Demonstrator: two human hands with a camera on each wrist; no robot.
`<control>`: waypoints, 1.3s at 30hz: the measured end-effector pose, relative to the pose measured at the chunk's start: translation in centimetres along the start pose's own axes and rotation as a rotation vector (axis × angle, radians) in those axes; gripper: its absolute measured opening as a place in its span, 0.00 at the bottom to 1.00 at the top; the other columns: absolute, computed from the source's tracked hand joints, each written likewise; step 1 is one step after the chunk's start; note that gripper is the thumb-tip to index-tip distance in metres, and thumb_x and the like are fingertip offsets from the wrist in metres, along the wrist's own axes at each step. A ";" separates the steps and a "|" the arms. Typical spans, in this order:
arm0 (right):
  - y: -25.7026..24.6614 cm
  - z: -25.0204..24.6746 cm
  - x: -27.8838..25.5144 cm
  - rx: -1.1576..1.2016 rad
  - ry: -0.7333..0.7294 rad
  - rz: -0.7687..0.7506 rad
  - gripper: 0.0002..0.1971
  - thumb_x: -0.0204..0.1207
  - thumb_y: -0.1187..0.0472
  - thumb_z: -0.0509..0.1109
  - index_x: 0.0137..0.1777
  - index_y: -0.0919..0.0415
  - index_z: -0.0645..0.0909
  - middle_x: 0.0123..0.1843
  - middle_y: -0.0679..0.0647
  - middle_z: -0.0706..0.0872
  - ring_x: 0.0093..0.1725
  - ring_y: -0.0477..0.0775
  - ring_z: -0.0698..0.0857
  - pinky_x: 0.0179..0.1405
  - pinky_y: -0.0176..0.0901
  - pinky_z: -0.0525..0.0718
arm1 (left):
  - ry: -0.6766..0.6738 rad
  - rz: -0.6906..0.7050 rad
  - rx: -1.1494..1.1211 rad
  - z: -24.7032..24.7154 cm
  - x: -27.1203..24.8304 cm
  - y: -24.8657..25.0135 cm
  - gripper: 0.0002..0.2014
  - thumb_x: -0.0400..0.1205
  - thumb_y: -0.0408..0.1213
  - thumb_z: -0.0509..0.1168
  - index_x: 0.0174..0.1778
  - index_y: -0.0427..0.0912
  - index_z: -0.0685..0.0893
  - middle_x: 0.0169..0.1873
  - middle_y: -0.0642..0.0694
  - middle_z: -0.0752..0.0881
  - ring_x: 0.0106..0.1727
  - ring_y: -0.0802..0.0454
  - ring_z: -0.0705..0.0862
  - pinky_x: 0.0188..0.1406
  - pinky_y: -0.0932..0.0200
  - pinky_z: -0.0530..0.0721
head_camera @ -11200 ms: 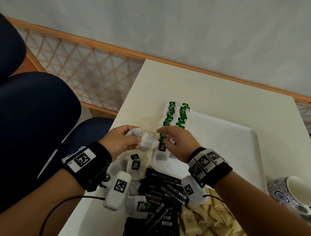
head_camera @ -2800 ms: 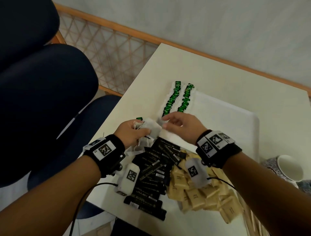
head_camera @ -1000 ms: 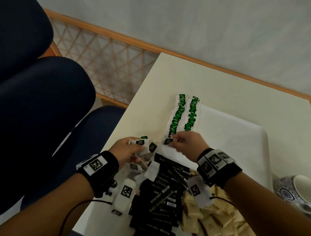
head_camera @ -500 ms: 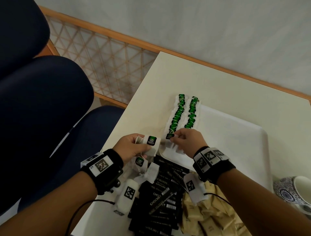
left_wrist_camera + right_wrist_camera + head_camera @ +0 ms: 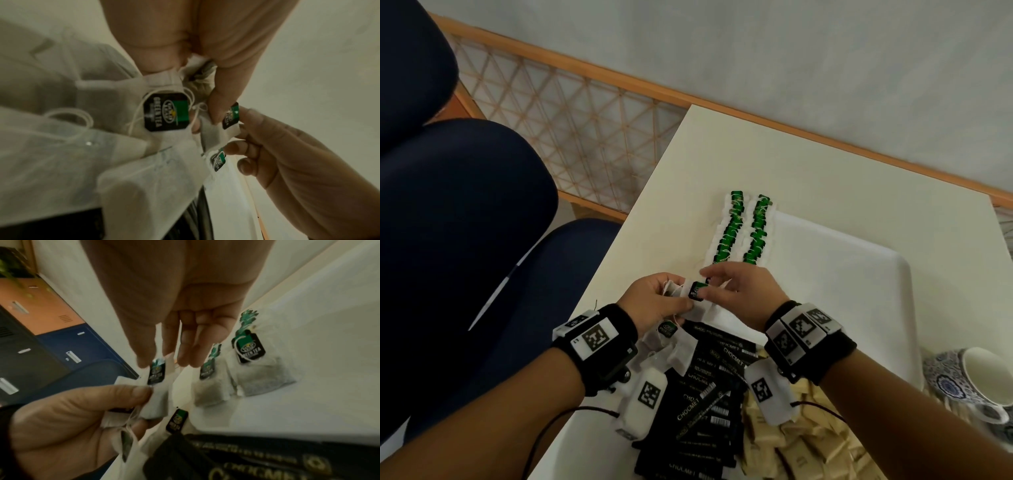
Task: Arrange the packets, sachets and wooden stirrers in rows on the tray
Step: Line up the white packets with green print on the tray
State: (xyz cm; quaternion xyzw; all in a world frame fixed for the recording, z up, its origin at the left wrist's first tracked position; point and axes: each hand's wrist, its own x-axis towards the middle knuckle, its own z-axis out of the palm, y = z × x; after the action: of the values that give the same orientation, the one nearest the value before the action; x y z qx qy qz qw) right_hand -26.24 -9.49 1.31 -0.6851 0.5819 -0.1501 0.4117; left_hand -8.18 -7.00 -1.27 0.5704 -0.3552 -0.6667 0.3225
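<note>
My left hand (image 5: 671, 296) grips a small bunch of white tea bags (image 5: 162, 142) with green-and-black tags just left of the white tray (image 5: 859, 274). My right hand (image 5: 707, 284) meets it and pinches the top tea bag (image 5: 697, 291) at its tag (image 5: 156, 371), between thumb and fingertips. Two neat rows of tea bags (image 5: 743, 233) run along the tray's left edge, their near end right beyond my hands. Black Chocmet sachets (image 5: 709, 394) and beige packets (image 5: 808, 445) lie heaped under my wrists.
More loose tea bags (image 5: 671, 346) lie beneath my left wrist. A blue-patterned cup (image 5: 969, 377) stands off the tray's right side. Dark blue chairs (image 5: 465, 205) stand left of the table, whose left edge is close to my left hand.
My right hand has come back from the near end of the left row to my left hand and taken hold of another tea bag. The left hand has hardly moved.
</note>
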 end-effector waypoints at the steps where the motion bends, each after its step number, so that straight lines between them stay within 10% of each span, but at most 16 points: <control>1: 0.0 0.1 -0.1 -0.007 -0.028 0.017 0.10 0.74 0.53 0.75 0.54 0.49 0.87 0.39 0.40 0.85 0.35 0.35 0.80 0.40 0.30 0.77 | -0.011 -0.002 0.003 0.1 -0.1 0.0 0.10 0.74 0.18 0.70 0.45 0.36 0.85 0.35 0.38 0.85 0.30 0.47 0.83 0.30 0.59 0.86; 11: 3.2 -2.8 -0.5 -0.223 -0.037 0.180 0.07 0.76 0.56 0.72 0.52 0.50 0.88 0.33 0.39 0.82 0.41 0.47 0.82 0.46 0.38 0.77 | 0.021 -0.003 0.253 -1.9 -0.2 0.1 0.17 0.82 0.24 0.58 0.50 0.48 0.87 0.51 0.42 0.88 0.49 0.49 0.88 0.56 0.55 0.86; 25: 3.6 -3.7 -0.7 -0.260 0.150 0.047 0.11 0.76 0.47 0.69 0.58 0.44 0.82 0.47 0.42 0.81 0.44 0.43 0.79 0.45 0.38 0.77 | 0.002 0.095 0.386 -0.1 0.7 2.1 0.19 0.72 0.25 0.75 0.53 0.49 0.81 0.44 0.40 0.90 0.43 0.40 0.89 0.44 0.45 0.89; 39: 1.4 -0.5 1.2 -0.259 -0.073 0.128 0.08 0.75 0.54 0.72 0.52 0.52 0.86 0.38 0.44 0.83 0.43 0.47 0.82 0.47 0.40 0.81 | 0.036 0.094 0.518 0.5 2.3 0.4 0.21 0.69 0.35 0.79 0.55 0.51 0.80 0.37 0.48 0.85 0.38 0.50 0.84 0.47 0.46 0.87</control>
State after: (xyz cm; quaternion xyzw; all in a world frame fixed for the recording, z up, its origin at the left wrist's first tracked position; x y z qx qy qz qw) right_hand -27.24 -10.82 0.25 -0.6989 0.6235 -0.0223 0.3496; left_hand -9.03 -9.06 -2.10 0.6287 -0.5343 -0.5274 0.2028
